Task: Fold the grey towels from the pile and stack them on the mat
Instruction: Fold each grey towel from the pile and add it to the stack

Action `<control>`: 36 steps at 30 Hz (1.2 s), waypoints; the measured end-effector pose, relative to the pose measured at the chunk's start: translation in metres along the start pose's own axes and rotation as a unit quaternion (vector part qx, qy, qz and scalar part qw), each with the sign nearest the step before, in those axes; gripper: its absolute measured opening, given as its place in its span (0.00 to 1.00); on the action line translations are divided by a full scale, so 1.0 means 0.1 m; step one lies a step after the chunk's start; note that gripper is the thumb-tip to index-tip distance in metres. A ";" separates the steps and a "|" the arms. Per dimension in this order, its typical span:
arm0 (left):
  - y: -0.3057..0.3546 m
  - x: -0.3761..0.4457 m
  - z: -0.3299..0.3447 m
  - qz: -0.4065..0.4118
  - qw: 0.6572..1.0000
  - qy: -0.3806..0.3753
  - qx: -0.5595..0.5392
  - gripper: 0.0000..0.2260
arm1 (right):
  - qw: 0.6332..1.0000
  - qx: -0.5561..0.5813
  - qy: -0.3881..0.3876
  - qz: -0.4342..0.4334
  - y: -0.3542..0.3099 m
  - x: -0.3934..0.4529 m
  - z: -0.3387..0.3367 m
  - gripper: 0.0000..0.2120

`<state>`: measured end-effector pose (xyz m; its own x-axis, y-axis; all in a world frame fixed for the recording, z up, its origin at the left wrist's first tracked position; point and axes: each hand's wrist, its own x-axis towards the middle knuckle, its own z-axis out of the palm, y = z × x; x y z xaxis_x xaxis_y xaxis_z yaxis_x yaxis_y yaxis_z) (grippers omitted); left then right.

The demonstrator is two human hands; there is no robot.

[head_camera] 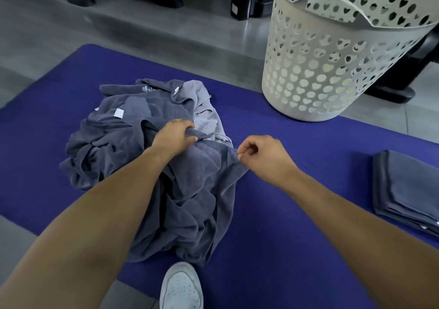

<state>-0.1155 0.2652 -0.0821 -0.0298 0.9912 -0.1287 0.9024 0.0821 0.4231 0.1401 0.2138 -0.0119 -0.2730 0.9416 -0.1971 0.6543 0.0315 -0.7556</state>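
Now both hands are in the rumpled grey towel pile mid-mat: the left hand bunches a fold, the right hand pinches a towel's edge. Folded towels sit stacked at the right of the purple mat, a white heart-holed basket behind on grey floor.

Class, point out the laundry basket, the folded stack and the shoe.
basket [332,71], head view, front wall.
folded stack [408,185], head view, top towel.
shoe [181,287], head view, toe.
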 end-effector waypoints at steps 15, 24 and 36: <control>0.04 -0.31 -0.12 -0.001 0.986 -0.018 0.169 0.12 | 0.998 0.033 0.023 0.049 0.23 -0.49 -0.23 0.08; -0.03 -0.68 -0.04 0.102 0.984 -0.109 0.100 0.36 | 0.996 0.080 0.020 0.038 0.08 -0.38 0.01 0.09; 0.20 -0.84 0.05 0.153 0.985 -0.010 0.081 0.08 | 0.994 0.083 0.004 0.070 0.30 -0.75 -0.02 0.06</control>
<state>-0.0926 0.1827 -0.0672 0.2610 0.9647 -0.0356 0.9247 -0.2393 0.2961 0.1816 0.1445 -0.0180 -0.1812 0.9358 -0.3024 0.5600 -0.1545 -0.8139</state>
